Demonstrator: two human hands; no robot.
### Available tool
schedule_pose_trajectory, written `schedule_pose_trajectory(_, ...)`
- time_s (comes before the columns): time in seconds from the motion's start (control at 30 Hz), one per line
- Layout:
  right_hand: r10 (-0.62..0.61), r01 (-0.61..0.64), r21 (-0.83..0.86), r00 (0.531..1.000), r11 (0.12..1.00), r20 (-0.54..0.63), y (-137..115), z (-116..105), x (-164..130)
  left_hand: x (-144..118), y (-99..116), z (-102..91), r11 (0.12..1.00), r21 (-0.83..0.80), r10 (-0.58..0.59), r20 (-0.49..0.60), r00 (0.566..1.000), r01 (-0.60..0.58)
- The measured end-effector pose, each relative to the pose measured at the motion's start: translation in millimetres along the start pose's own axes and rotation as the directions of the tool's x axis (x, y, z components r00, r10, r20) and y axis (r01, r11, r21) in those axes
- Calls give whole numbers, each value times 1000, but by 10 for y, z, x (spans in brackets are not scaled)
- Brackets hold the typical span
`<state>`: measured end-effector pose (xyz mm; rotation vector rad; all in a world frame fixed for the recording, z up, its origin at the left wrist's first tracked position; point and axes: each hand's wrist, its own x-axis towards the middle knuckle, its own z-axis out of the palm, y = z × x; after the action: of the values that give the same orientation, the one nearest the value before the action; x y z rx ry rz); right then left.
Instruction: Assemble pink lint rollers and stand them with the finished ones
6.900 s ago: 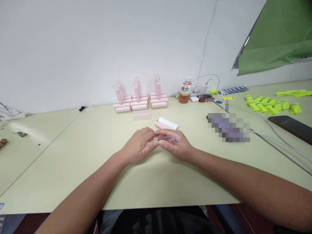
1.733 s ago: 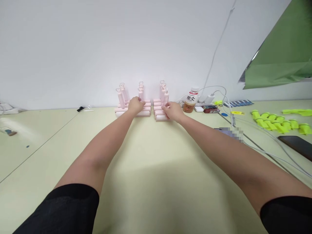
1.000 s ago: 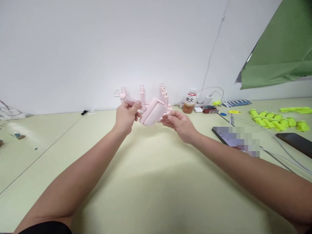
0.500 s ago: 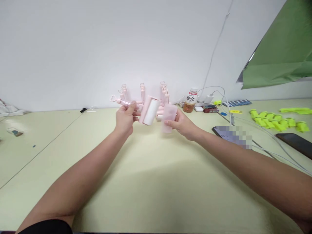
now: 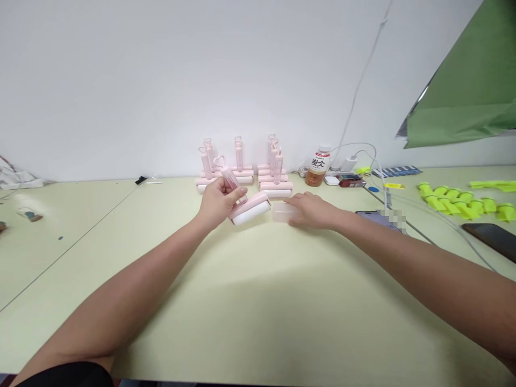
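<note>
Left hand (image 5: 217,201) grips pink lint roller (image 5: 246,207) by handle; right hand (image 5: 312,210) flat, open on translucent cover (image 5: 282,213) beside roller.

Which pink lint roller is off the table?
The pink lint roller in the left hand, held by its handle; the other rollers stand stacked by the wall.

On the table (image 5: 258,301), the lint rollers (image 5: 242,174) stand behind both hands, the bottle (image 5: 317,167) to their right.
</note>
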<state>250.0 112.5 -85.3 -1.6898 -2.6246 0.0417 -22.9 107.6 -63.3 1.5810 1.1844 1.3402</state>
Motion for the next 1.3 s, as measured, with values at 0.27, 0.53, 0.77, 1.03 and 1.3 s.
schedule_pose_trajectory(0.27,-39,53,66,979,996,-201,-117,-128,-28,-38,-52,-14,960,270,19,207,978,-75)
schedule_pose_trajectory(0.53,2,81,231,941,970,-338,-204,-159,-73,50,-126,93,950,301,8,258,966,-88)
schedule_pose_trajectory(0.77,-174,278,530,956,801,-237,-534,-130,-409,-134,28,71,996,80,-53,273,960,32)
schedule_pose_trajectory(1.03,-96,324,733,937,598,-335,-813,222,-572,-373,-9,64,989,-37,-132,205,970,142)
schedule_pose_trajectory(1.3,185,160,877,945,453,-268,-840,297,-565,-765,-183,240,838,-378,-290,303,908,394)
